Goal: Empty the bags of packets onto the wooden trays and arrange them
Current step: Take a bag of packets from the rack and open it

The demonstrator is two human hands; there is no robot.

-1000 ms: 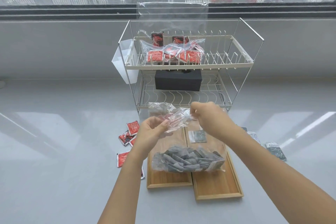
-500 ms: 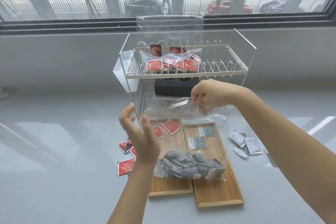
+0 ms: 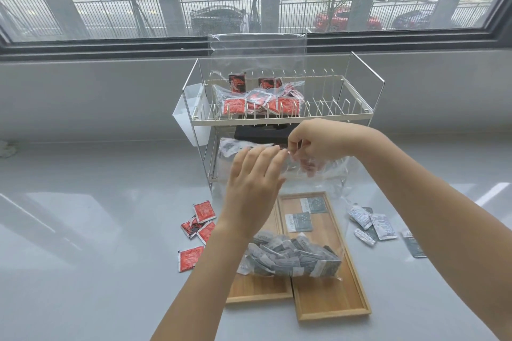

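The right hand (image 3: 313, 144) pinches the top edge of a clear plastic bag (image 3: 313, 202) and holds it up over two wooden trays (image 3: 332, 302) on the grey bench (image 3: 97, 243) — the bag's bottom, full of grey packets (image 3: 291, 256), rests across both trays. The left hand (image 3: 253, 183) is released, fingers straight, its tips at the bag's upper edge. Two grey packets lie flat on the right tray. Red packets (image 3: 198, 225) are scattered left of the trays, pale ones (image 3: 372, 225) to the right. Behind stands a wire rack (image 3: 346, 116) — a bag of red packets (image 3: 260, 101) on its top shelf.
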